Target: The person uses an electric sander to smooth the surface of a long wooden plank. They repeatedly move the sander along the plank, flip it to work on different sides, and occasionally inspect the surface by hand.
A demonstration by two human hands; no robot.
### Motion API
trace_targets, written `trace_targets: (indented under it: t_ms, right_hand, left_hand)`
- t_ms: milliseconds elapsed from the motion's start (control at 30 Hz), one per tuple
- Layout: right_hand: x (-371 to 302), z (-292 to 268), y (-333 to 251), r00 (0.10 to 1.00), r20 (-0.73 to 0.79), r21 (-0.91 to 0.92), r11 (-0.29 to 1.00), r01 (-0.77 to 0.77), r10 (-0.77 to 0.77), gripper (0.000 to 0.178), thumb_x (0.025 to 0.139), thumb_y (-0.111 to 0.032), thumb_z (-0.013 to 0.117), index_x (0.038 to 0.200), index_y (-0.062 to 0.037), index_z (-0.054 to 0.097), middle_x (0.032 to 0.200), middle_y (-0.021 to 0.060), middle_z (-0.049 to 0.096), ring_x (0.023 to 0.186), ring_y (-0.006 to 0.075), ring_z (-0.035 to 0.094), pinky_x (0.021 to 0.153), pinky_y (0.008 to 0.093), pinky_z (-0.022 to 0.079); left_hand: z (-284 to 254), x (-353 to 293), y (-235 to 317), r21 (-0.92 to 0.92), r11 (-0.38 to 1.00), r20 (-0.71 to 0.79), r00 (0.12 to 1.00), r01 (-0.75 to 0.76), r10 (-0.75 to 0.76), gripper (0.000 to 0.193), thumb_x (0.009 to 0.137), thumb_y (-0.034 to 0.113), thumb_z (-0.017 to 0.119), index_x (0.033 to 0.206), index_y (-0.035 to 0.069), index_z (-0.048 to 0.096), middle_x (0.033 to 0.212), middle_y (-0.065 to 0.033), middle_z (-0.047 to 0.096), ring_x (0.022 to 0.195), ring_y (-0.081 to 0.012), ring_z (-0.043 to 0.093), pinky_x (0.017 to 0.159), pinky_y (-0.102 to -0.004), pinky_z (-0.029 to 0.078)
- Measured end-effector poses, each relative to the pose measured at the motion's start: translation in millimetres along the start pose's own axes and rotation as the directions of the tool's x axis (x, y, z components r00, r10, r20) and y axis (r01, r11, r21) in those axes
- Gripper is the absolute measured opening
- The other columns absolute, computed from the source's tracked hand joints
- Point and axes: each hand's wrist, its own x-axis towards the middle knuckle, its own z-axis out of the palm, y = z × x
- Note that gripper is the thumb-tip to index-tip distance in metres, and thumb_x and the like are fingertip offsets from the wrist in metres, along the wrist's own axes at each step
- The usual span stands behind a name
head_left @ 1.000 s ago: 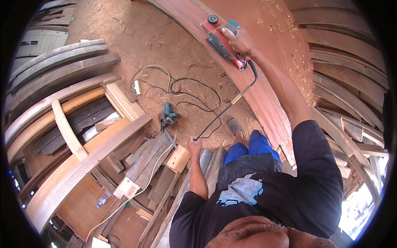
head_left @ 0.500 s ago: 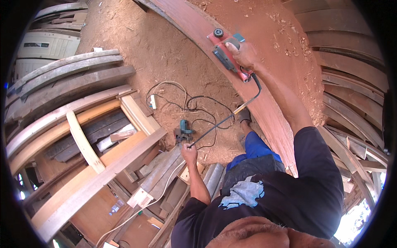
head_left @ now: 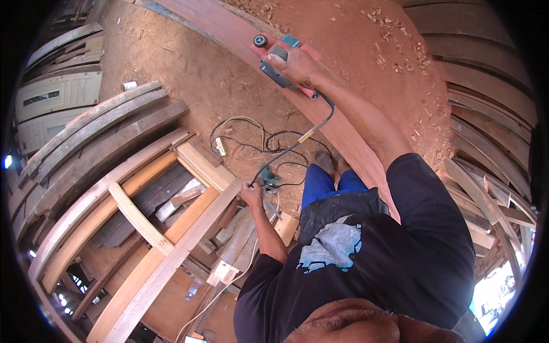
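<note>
My right hand (head_left: 301,66) is wrapped round the handle of a red and dark grey electric planer (head_left: 275,73), which rests on a long reddish wooden plank (head_left: 357,153). A black knob stands at the planer's front end. From its rear a dark power cord (head_left: 277,156) runs back toward me, with a tan wrapped section partway along. My left hand (head_left: 251,195) is closed on this cord, holding it off the ground at my left side, beside a pale wooden frame (head_left: 197,220).
A green power tool (head_left: 267,176) lies on the ground beyond my left hand. Loose cables and a white socket block (head_left: 221,147) are on the sawdust-covered floor. Boards (head_left: 103,134) are stacked at the left, and more planks (head_left: 486,86) at the right. Wood shavings (head_left: 394,51) lie beyond the plank.
The planer has moved forward and left along the plank with my right hand. My left hand still holds the cord. My feet and body have shifted, and the view has turned slightly.
</note>
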Motion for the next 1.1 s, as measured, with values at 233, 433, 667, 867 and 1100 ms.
trace_targets:
  t_ms: [233, 433, 667, 867, 1100]
  right_hand:
    - [46.9, 14.3, -13.7, 0.996, -0.005, 0.131, 0.987, 0.089, -0.089, 0.074, 0.086, -0.058, 0.058, 0.130, 0.0011, 0.056, 0.096, 0.0257, 0.069, 0.094, 0.0358, 0.069, 0.081, 0.0426, 0.051]
    - [94.4, 24.3, -42.1, 0.993, -0.040, 0.110, 0.987, 0.114, -0.110, 0.069, 0.088, -0.056, 0.058, 0.125, 0.0019, 0.059, 0.092, 0.0241, 0.069, 0.091, 0.0345, 0.069, 0.080, 0.0423, 0.051]
    - [172.5, 38.8, -76.1, 0.992, -0.026, 0.140, 0.983, 0.123, -0.121, 0.069, 0.089, -0.062, 0.056, 0.115, 0.0015, 0.063, 0.091, 0.0246, 0.069, 0.092, 0.0352, 0.069, 0.081, 0.0426, 0.051]
    - [233.4, 55.9, -108.4, 0.988, -0.016, 0.143, 0.978, 0.153, -0.152, 0.061, 0.092, -0.058, 0.054, 0.108, -0.0004, 0.067, 0.090, 0.0227, 0.069, 0.088, 0.0342, 0.068, 0.079, 0.0425, 0.050]
    - [297.9, 65.8, -135.3, 0.987, -0.055, 0.045, 0.987, 0.152, -0.150, 0.059, 0.093, -0.055, 0.055, 0.110, -0.0005, 0.067, 0.091, 0.0253, 0.069, 0.088, 0.0360, 0.068, 0.079, 0.0437, 0.050]
  left_hand:
    - [6.0, 51.0, 27.6, -0.074, 0.997, 0.055, 0.998, 0.032, -0.027, 0.022, 0.080, 0.019, 0.068, 0.077, -0.001, 0.059, 0.066, -0.0122, 0.061, 0.062, -0.0187, 0.057, 0.062, -0.0350, 0.048]
    - [32.4, 103.5, 52.6, -0.106, 0.994, 0.105, 0.994, -0.002, 0.013, 0.027, 0.081, 0.021, 0.070, 0.073, -0.001, 0.057, 0.060, -0.0107, 0.057, 0.059, -0.0159, 0.052, 0.056, -0.0354, 0.045]
    - [53.1, 187.7, 58.5, -0.046, 0.999, 0.185, 0.982, -0.020, 0.028, 0.025, 0.080, 0.020, 0.072, 0.073, 0.000, 0.058, 0.060, -0.0112, 0.059, 0.057, -0.0195, 0.057, 0.057, -0.0373, 0.046]
    - [40.9, 246.2, 79.9, -0.162, 0.987, 0.192, 0.980, -0.015, 0.047, 0.026, 0.079, 0.021, 0.074, 0.073, 0.001, 0.058, 0.062, -0.0096, 0.061, 0.058, -0.0195, 0.058, 0.058, -0.0354, 0.046]
    - [17.4, 324.2, 117.2, -0.111, 0.989, 0.146, 0.983, -0.097, 0.113, 0.026, 0.079, 0.021, 0.074, 0.072, 0.001, 0.059, 0.062, -0.0095, 0.060, 0.056, -0.0172, 0.055, 0.055, -0.0341, 0.044]
